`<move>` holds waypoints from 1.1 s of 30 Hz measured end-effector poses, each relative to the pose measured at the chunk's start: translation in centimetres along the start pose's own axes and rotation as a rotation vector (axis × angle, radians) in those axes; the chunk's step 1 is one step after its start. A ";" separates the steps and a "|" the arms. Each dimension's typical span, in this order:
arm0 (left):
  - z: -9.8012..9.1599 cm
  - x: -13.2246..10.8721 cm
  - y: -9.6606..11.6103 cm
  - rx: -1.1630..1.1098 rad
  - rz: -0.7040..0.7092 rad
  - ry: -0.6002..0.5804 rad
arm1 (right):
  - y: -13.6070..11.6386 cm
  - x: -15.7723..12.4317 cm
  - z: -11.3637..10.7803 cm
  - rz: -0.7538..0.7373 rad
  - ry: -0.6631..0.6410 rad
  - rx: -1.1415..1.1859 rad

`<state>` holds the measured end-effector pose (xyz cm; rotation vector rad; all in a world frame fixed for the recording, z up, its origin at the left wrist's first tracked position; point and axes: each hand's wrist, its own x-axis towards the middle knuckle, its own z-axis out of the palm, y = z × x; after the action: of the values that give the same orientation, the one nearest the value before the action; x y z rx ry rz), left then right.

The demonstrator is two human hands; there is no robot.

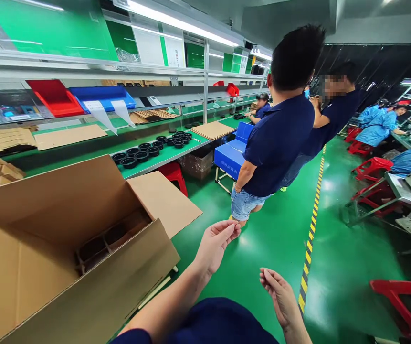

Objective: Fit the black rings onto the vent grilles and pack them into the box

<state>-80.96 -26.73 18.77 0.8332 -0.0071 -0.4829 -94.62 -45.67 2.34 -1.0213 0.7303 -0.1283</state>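
Observation:
My left hand (216,242) hangs in the air over the green floor, just right of a large open cardboard box (65,248). Its fingers are loosely curled and hold nothing. My right hand (279,295) is lower and nearer to me, palm turned inward, fingers together and slightly bent, also with nothing in it. Neither hand touches the box. Inside the box a cardboard divider grid (108,239) shows dark round parts in its cells.
A green workbench (165,154) at left carries several black round parts (144,152), flat cardboard sheets and red and blue bins. Two people in navy shirts (280,138) stand ahead in the aisle. Red stools (402,298), blue crates and a yellow-black floor stripe (310,234) lie to the right.

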 end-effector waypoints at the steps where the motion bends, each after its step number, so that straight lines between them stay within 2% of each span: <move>1: -0.1 0.0 0.1 -0.002 -0.004 0.008 | 0.1 0.0 0.2 0.003 -0.005 0.002; 9: -0.8 0.5 0.4 -0.035 -0.020 0.025 | 0.5 0.3 1.4 0.002 -0.020 -0.007; 22: -1.8 1.3 1.0 -0.081 -0.028 0.047 | -0.2 0.5 3.2 0.025 -0.033 -0.079; 33: -2.5 1.7 1.0 -0.092 -0.027 0.022 | -0.1 0.6 3.8 0.018 -0.040 -0.120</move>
<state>-78.54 -25.14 17.43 0.7487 0.0465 -0.4961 -91.88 -43.20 3.28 -1.1278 0.7177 -0.0486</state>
